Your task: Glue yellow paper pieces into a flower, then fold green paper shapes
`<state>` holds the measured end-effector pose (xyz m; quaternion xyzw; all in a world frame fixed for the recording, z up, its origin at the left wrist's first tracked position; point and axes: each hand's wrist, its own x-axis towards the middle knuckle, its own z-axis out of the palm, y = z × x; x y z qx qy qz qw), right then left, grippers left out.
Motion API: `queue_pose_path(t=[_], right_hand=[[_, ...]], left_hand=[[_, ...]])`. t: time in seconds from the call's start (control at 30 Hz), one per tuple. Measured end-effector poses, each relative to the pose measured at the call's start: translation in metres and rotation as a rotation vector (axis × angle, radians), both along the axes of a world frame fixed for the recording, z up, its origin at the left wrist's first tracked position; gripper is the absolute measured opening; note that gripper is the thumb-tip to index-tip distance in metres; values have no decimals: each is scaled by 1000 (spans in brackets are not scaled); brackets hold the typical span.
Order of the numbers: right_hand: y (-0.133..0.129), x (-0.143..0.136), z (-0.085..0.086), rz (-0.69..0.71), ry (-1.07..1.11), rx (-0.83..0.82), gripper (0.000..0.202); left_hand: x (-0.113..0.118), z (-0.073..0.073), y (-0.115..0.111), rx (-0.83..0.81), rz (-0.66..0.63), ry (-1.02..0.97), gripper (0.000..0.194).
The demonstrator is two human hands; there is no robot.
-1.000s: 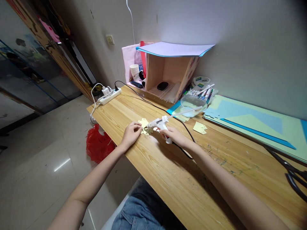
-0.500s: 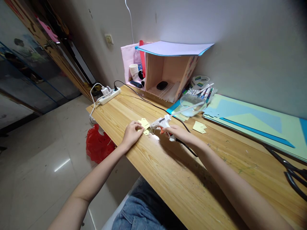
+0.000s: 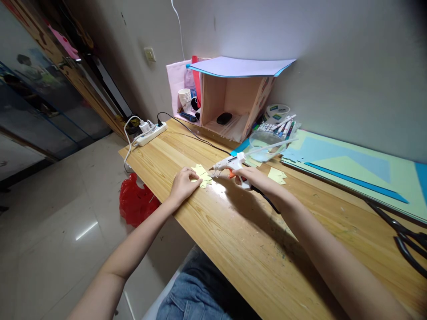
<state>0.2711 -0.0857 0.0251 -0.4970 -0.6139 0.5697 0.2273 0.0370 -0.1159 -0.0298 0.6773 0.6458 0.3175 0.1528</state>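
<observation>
A white hot glue gun [image 3: 237, 162] with an orange trigger is gripped in my right hand [image 3: 251, 177], its nozzle pointing left. A clear glue stick [image 3: 270, 146] juts from its back end. My left hand [image 3: 184, 184] presses the edge of a pale yellow folded paper piece [image 3: 203, 174] against the table, thumb and fingers closed on it. The nozzle tip is just right of this paper, apart from it. Another yellow paper piece [image 3: 276, 175] lies behind my right hand.
A white power strip [image 3: 151, 134] sits at the table's far left corner. An open box [image 3: 230, 100] stands by the wall, with a plastic bowl [image 3: 265, 153] and markers beside it. Coloured sheets [image 3: 353, 164] and black scissors [image 3: 403, 235] lie right. A red bag [image 3: 136, 202] hangs below the edge.
My right hand has drawn the glue gun up and to the right, away from the yellow paper. More of the paper's right side shows. My left hand stays in place.
</observation>
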Motion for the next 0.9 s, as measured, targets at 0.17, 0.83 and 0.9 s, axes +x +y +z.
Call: queue_pose_path(t=[0.17, 0.83, 0.9], right_hand=[[4, 4, 4, -22, -20, 54, 25], [8, 0, -14, -30, 14, 29, 27], [8, -3, -17, -19, 13, 31, 29]], left_hand=[[-3, 0, 3, -25, -14, 12, 12], [10, 6, 16, 70, -2, 213, 18], [9, 3, 17, 70, 18, 141, 18]])
